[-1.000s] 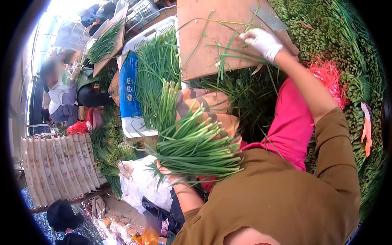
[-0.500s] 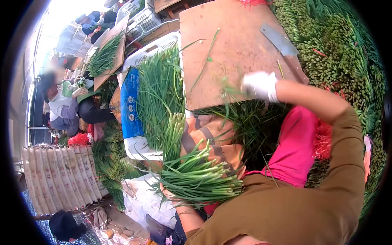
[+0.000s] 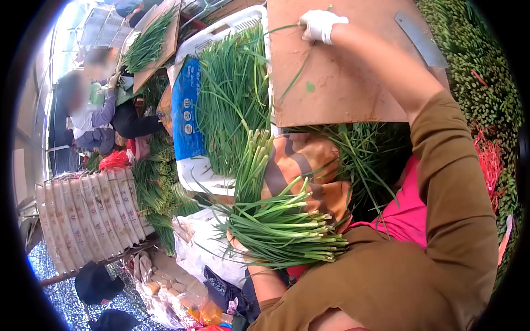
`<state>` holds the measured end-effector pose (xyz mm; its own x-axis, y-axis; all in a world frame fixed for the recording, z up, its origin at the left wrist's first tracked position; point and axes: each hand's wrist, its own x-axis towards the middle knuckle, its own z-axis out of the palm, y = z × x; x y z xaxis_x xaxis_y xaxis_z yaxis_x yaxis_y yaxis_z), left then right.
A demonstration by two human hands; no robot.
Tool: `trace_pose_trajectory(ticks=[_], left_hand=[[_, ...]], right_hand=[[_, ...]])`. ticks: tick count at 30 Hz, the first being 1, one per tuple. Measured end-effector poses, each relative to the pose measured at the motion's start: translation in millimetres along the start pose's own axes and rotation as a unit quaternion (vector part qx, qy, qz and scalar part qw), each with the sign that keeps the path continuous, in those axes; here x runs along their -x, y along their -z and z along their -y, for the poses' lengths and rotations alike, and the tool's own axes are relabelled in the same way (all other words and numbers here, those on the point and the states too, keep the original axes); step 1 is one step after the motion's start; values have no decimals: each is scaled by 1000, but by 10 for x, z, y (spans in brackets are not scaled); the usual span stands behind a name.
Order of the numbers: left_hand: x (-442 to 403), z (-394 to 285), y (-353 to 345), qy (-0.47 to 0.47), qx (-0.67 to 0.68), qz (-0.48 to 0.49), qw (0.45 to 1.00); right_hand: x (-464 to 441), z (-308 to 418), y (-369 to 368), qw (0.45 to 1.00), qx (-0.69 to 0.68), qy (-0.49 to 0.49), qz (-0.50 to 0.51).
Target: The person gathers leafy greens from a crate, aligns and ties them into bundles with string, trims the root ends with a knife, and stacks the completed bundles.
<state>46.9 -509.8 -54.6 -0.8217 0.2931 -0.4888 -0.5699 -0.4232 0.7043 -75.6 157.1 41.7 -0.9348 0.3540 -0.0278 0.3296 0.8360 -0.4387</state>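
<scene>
My left hand (image 3: 236,241) is wrapped around a thick bunch of garlic chives (image 3: 287,226) by my lap, its fingers mostly hidden under the leaves. The cut pale ends point right, toward my body. My right hand (image 3: 324,26), in a white glove, is over the far part of a wooden board (image 3: 353,83). Its fingers are closed on a few loose chive stalks (image 3: 295,77), whose thin leaves trail left and down. A cleaver (image 3: 420,38) lies on the board to the right of this hand.
A white crate (image 3: 207,179) full of chives stands left of the board, with a blue bag (image 3: 187,118) at its side. Stacked chive bundles (image 3: 469,71) line the right. Loose leaves (image 3: 370,157) hang below the board. Other people (image 3: 94,118) sit at the far left.
My right hand has moved from the board's near edge up to its far part and closed on the loose stalks there. My left hand still holds the bunch. The view has shifted.
</scene>
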Motion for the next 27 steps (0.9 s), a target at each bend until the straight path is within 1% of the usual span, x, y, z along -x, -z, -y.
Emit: trace_pose_trajectory(ticks=[1, 2, 3, 4, 5, 6, 7, 8, 9, 10, 11, 13, 14, 15, 16, 17, 18, 19, 20, 21, 23, 24, 25, 26, 27], left_hand=[[-14, 25, 73, 5, 23, -8, 1000], [20, 33, -180, 1, 23, 1, 1000], [57, 38, -451, -2, 23, 11, 1000], [95, 42, -727, -6, 24, 21, 999], [133, 27, -1080, -15, -2, 41, 999], [193, 6, -1461, -24, 82, -26, 996], [220, 4, -1517, -16, 73, 13, 997], [162, -2, -1246, 3, 110, -46, 993], [154, -6, -1195, 9, 137, -60, 989], [145, -10, -1147, 14, 163, -74, 984], [85, 5, -940, 9, 126, -82, 989], [70, 49, -592, 38, 192, -16, 980], [-30, 153, -335, -49, 41, 3, 998], [17, 115, -431, -35, 70, 17, 997], [63, 76, -533, -19, 100, 29, 994], [88, 36, -630, -19, 111, 19, 994], [13, 48, -484, -14, 168, 48, 985], [-4, 28, -438, -14, 169, 37, 985], [-19, 11, -408, -13, 170, 26, 985], [-36, 0, -393, -11, 171, 14, 985], [-49, -14, -431, -8, 180, -7, 984], [-10, -25, -499, -6, 187, -16, 982], [46, -37, -561, -4, 195, -27, 980], [81, -55, -664, -1, 182, -49, 982], [67, -51, -652, -3, 183, -44, 982]], right_hand=[[70, 81, -77, 998, 42, -6, 47], [198, 120, -254, 997, 18, 67, 38], [449, 230, -389, 994, -7, 98, 49], [769, 395, -441, 987, 21, 109, 112], [1192, 586, -373, 975, 5, 140, 171], [1572, 659, -365, 958, 38, 172, 226], [1993, 717, -374, 936, 72, 221, 265], [2349, 670, -423, 887, 126, 270, 353], [2685, 462, -594, 828, 119, 295, 461], [2905, 485, -460, 772, 156, 261, 558], [3017, 580, -270, 806, 152, 172, 545], [3003, 471, -395, 907, 49, 147, 392], [2949, 490, -386, 947, -28, 155, 279], [2836, 626, -374, 954, -186, 169, 161], [2709, 756, -318, 946, -238, 18, 217], [2539, 869, -376, 908, -352, -42, 223], [2377, 829, -673, 899, -425, 71, 74], [2240, 1029, -507, 927, -368, 43, 56], [2093, 1196, -435, 913, -404, 8, 62], [1932, 1308, -486, 917, -398, 15, 29], [1600, 1442, -716, 936, -344, 80, -1], [1510, 1544, -718, 907, -410, 48, 87], [1444, 1634, -717, 865, -470, 14, 175], [1374, 1735, -695, 868, -453, 36, 201], [1384, 1778, -678, 880, -434, 30, 191]])
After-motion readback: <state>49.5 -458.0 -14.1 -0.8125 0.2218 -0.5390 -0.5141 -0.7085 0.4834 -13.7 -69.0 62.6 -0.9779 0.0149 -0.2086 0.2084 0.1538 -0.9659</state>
